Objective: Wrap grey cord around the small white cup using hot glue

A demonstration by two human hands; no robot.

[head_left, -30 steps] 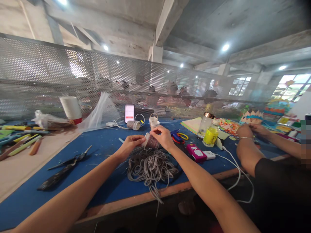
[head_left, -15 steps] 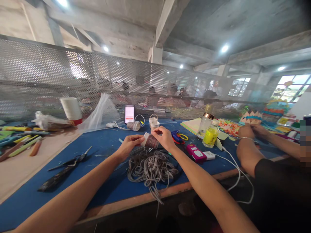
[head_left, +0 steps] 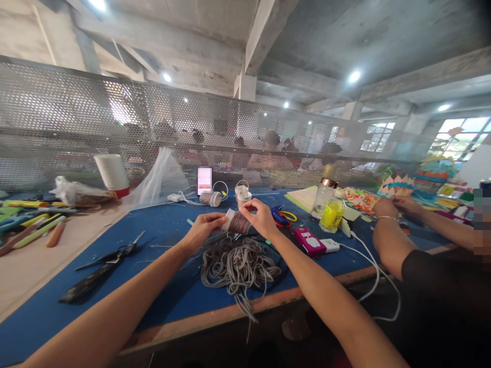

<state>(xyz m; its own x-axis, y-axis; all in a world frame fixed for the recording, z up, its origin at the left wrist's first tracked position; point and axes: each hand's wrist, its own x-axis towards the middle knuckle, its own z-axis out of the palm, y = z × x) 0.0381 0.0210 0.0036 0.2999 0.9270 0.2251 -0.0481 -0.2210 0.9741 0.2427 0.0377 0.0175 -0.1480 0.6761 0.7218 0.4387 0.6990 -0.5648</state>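
Between my hands is a white paper cup [head_left: 240,225] wrapped partway in brownish-grey cord, tilted on its side. My left hand [head_left: 207,227] pinches its white end at the left. My right hand [head_left: 259,217] has thumb and fingertips pressed together at the cup's upper side; whether they grip the cup or its cord is too small to tell. Just below lies a loose heap of grey cord [head_left: 240,268], its ends hanging over the table's front edge. Behind my hands stand a white cup with a handle [head_left: 243,194] and a cord-wrapped cup lying on its side [head_left: 210,199].
Black scissors [head_left: 111,260] lie at left on the blue table [head_left: 164,296]. A phone [head_left: 204,180] stands at the back. To the right are blue-and-yellow scissors [head_left: 283,216], a magenta power bank [head_left: 309,242], a yellow bottle [head_left: 332,214] and a co-worker's arms [head_left: 389,235].
Both my hands and the cup stay almost in place. The co-worker's hands at right have shifted slightly.
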